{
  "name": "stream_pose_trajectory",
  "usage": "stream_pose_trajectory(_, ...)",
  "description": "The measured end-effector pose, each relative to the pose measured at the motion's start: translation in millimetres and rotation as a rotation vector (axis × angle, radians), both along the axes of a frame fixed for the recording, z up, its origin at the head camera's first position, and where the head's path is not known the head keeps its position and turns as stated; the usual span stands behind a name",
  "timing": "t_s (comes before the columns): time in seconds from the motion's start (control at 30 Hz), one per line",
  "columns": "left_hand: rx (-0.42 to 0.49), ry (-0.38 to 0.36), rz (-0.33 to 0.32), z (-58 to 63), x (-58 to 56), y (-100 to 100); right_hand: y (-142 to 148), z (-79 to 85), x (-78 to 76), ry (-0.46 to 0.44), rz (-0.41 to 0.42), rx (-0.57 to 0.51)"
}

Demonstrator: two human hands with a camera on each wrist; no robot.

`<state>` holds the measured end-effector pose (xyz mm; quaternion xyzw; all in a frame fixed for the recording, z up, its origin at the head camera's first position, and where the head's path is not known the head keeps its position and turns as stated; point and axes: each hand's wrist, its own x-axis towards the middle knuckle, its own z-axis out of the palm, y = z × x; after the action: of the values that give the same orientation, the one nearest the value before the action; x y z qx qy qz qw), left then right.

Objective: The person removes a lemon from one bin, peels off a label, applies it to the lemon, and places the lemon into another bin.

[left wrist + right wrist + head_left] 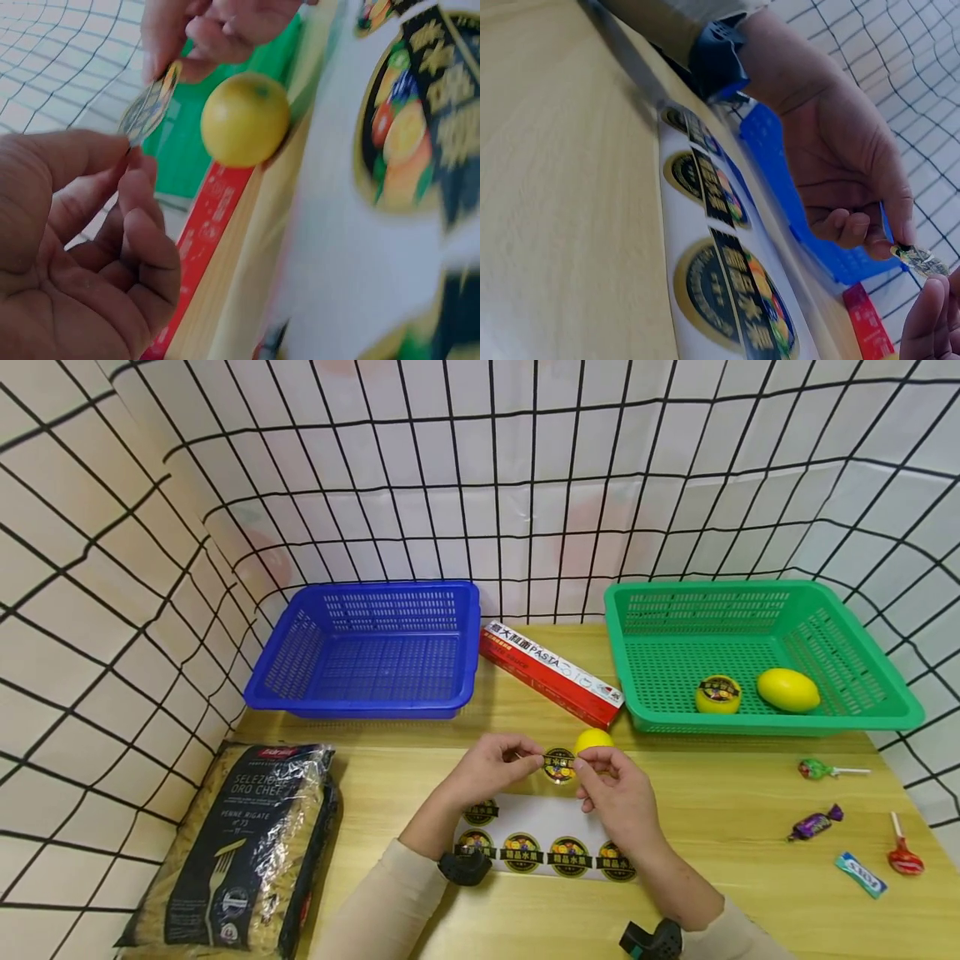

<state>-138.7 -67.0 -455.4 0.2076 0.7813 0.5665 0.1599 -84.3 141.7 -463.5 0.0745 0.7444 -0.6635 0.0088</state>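
Observation:
Between both hands hangs a round black-and-gold fruit sticker [558, 766], pinched at its left edge by my left hand [491, 770] and at its right edge by my right hand [621, 793]. Thumb and forefinger do the pinching on each side, as the left wrist view shows with the sticker [150, 105] edge-on. Just behind it on the table sits a round yellow fruit [594, 739], partly covered by the right hand in the head view. Below the hands lies a white sticker sheet [536, 814] with several matching stickers, partly hidden by the left wrist.
A blue basket [360, 703] stands at back left. The green basket [765, 724] at back right holds a stickered yellow fruit [717, 695] and a lemon [788, 690]. Between them lies a red pasta box [551, 675]. A penne bag [232, 852] is left; several candies, including a lollipop [906, 860], are right.

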Motion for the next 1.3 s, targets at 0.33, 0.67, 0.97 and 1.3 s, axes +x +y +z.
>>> stream_pose_trajectory(0.33,0.053,-0.048,0.110,-5.9,-5.4,32,24,-0.8,-9.6,-0.024,-0.068,0.018)
stream_pose_trajectory(0.67,0.048,-0.049,0.185,-6.0,-19.0,55,37,-5.0,-19.9,-0.047,-0.135,0.004)
stream_pose_trajectory(0.97,0.030,-0.060,0.207,-9.8,-22.9,65,42,-6.0,-23.6,-0.044,-0.149,-0.010)
stream_pose_trajectory(1.3,0.041,-0.103,0.210,-10.6,-24.8,69,43,-5.6,-25.0,-0.070,-0.162,-0.006)
